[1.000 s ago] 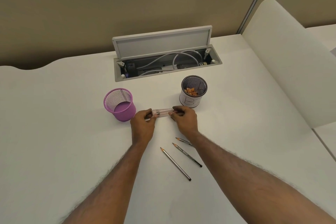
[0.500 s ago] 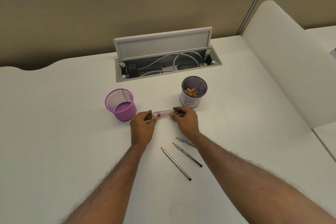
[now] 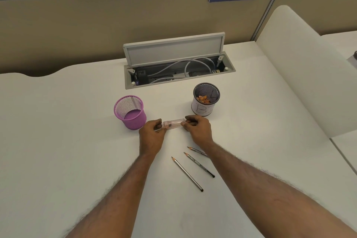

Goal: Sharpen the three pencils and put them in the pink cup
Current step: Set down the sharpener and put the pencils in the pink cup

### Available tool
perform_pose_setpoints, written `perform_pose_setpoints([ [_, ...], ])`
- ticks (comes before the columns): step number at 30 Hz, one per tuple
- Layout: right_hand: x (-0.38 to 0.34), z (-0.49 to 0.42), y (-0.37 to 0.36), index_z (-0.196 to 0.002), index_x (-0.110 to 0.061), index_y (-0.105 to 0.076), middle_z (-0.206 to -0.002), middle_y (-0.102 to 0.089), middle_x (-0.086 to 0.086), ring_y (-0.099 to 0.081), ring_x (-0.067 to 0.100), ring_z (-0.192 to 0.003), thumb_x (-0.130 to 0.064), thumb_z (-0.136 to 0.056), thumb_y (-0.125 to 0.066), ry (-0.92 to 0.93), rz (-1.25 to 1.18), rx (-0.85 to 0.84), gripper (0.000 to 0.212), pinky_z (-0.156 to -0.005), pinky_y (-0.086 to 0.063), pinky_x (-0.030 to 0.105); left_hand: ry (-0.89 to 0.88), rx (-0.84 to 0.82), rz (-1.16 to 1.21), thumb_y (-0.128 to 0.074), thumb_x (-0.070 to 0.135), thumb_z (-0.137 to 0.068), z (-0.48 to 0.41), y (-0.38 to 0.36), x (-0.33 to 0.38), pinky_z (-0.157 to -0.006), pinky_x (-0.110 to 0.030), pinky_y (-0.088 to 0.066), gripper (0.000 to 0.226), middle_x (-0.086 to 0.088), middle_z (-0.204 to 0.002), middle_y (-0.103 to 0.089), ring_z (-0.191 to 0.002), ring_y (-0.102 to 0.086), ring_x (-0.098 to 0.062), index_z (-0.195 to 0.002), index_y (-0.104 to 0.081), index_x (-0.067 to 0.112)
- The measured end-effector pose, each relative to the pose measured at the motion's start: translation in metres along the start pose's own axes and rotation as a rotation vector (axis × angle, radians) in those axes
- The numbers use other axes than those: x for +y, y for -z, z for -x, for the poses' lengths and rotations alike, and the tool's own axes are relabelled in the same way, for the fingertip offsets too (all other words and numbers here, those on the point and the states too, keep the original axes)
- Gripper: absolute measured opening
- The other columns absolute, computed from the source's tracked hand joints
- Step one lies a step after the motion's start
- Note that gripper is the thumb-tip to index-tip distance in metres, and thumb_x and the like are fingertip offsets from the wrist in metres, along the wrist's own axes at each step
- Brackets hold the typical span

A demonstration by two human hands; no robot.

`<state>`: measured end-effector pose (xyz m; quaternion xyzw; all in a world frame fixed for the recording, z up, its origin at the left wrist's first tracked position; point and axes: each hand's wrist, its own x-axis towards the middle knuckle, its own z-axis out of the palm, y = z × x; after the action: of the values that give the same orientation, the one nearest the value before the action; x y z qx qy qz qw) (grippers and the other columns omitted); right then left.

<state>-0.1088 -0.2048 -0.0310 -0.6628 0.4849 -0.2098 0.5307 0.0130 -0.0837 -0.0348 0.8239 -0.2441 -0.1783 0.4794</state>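
Both hands hold a clear plastic sharpener case [image 3: 173, 123] between them, just above the white desk. My left hand [image 3: 152, 137] pinches its left end and my right hand [image 3: 197, 130] pinches its right end. The pink mesh cup [image 3: 130, 112] stands upright and empty to the left of my left hand. Three dark pencils lie on the desk under my right forearm, tips pointing up-left: the nearest one [image 3: 187, 174], the middle one [image 3: 199, 164], and a third [image 3: 196, 150] partly hidden by my wrist.
A dark mesh cup with a white label [image 3: 205, 100] holds orange shavings, behind my right hand. An open cable tray [image 3: 179, 71] with grey cables is sunk in the desk behind it. A cream divider [image 3: 301, 75] runs along the right.
The hands keep hold of the sharpener case at the same spot; the case looks slightly turned between the fingers. The pencils and cups have not moved.
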Motion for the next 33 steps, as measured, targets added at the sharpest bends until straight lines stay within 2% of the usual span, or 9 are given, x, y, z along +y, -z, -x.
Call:
perform_pose_setpoints([
  [8,-0.005,0.006,0.009,-0.102,-0.009,-0.072,-0.088,-0.072,0.009,-0.07,0.024,-0.082,-0.016,-0.077,-0.08,-0.021,-0.011,-0.005,0.028,-0.087,-0.056,0.042,0.011,0.01,-0.008,-0.08,0.022,-0.078,0.008,0.008,0.004,-0.068,0.002,-0.042,0.041,-0.006,-0.102,-0.072,-0.086,-0.066,-0.01,-0.113,-0.07,0.002],
  [11,-0.007,0.015,0.016,-0.099,-0.012,-0.072,-0.086,-0.072,0.007,-0.068,0.022,-0.075,-0.017,-0.077,-0.08,0.012,0.039,-0.005,0.024,-0.082,-0.057,0.039,0.056,0.041,-0.01,-0.08,0.02,-0.079,0.016,0.015,0.01,-0.076,-0.02,-0.055,0.027,-0.001,-0.087,-0.072,-0.076,-0.065,-0.01,-0.101,-0.073,0.007],
  [12,-0.007,0.019,0.019,-0.097,-0.014,-0.072,-0.085,-0.071,0.004,-0.066,0.019,-0.071,-0.019,-0.077,-0.08,0.038,0.087,-0.015,0.022,-0.079,-0.057,0.036,0.07,0.051,-0.043,-0.079,0.022,-0.079,0.02,0.017,0.012,-0.077,-0.03,-0.057,0.02,0.003,-0.08,-0.07,-0.072,-0.065,-0.01,-0.094,-0.074,0.01],
  [14,-0.01,0.028,0.027,-0.09,-0.017,-0.072,-0.082,-0.07,-0.002,-0.06,0.012,-0.068,-0.023,-0.077,-0.078,0.129,0.266,-0.046,0.015,-0.072,-0.053,0.029,0.118,0.027,-0.135,-0.077,0.032,-0.079,0.03,0.02,0.017,-0.074,-0.034,-0.057,0.017,0.005,-0.071,-0.069,-0.07,-0.066,-0.013,-0.079,-0.073,0.016],
  [17,-0.014,0.046,0.041,-0.081,-0.021,-0.072,-0.082,-0.07,-0.006,-0.06,0.012,-0.075,-0.028,-0.079,-0.073,0.231,0.571,-0.142,0.007,-0.068,-0.048,0.027,0.233,-0.136,-0.35,-0.072,0.051,-0.077,0.047,0.018,0.02,-0.07,-0.031,-0.055,0.043,-0.002,-0.067,-0.071,-0.071,-0.068,-0.023,-0.064,-0.07,0.01],
  [20,-0.012,0.067,0.047,-0.082,-0.022,-0.071,-0.09,-0.07,-0.001,-0.063,0.021,-0.085,-0.031,-0.08,-0.067,0.208,0.847,-0.261,0.01,-0.066,-0.044,0.027,0.313,-0.293,-0.476,-0.068,0.062,-0.074,0.065,0.009,0.02,-0.072,-0.033,-0.056,0.055,-0.007,-0.076,-0.072,-0.077,-0.07,-0.026,-0.075,-0.072,0.008],
  [23,-0.005,0.082,0.043,-0.089,-0.019,-0.071,-0.097,-0.069,0.005,-0.063,0.027,-0.09,-0.033,-0.083,-0.064,0.2,0.985,-0.292,0.016,-0.067,-0.042,0.028,0.329,-0.304,-0.54,-0.07,0.064,-0.072,0.077,0.002,0.021,-0.07,-0.033,-0.055,0.056,-0.007,-0.083,-0.073,-0.08,-0.069,-0.025,-0.082,-0.07,0.009],
  [29,0.003,0.093,0.035,-0.094,-0.017,-0.072,-0.099,-0.069,0.006,-0.064,0.028,-0.092,-0.034,-0.087,-0.064,0.215,1.002,-0.259,0.02,-0.07,-0.044,0.03,0.325,-0.262,-0.509,-0.078,0.047,-0.071,0.092,-0.007,0.032,-0.06,-0.027,-0.041,0.04,-0.008,-0.09,-0.071,-0.084,-0.067,-0.029,-0.071,-0.053,0.016],
  [33,0.002,0.095,0.035,-0.088,-0.016,-0.072,-0.092,-0.071,0.005,-0.065,0.026,-0.087,-0.03,-0.084,-0.063,0.174,0.93,-0.248,0.017,-0.07,-0.048,0.03,0.338,-0.257,-0.439,-0.074,0.037,-0.075,0.096,-0.006,0.034,-0.065,-0.029,-0.052,0.034,-0.01,-0.085,-0.073,-0.081,-0.069,-0.028,-0.08,-0.068,0.005],
])
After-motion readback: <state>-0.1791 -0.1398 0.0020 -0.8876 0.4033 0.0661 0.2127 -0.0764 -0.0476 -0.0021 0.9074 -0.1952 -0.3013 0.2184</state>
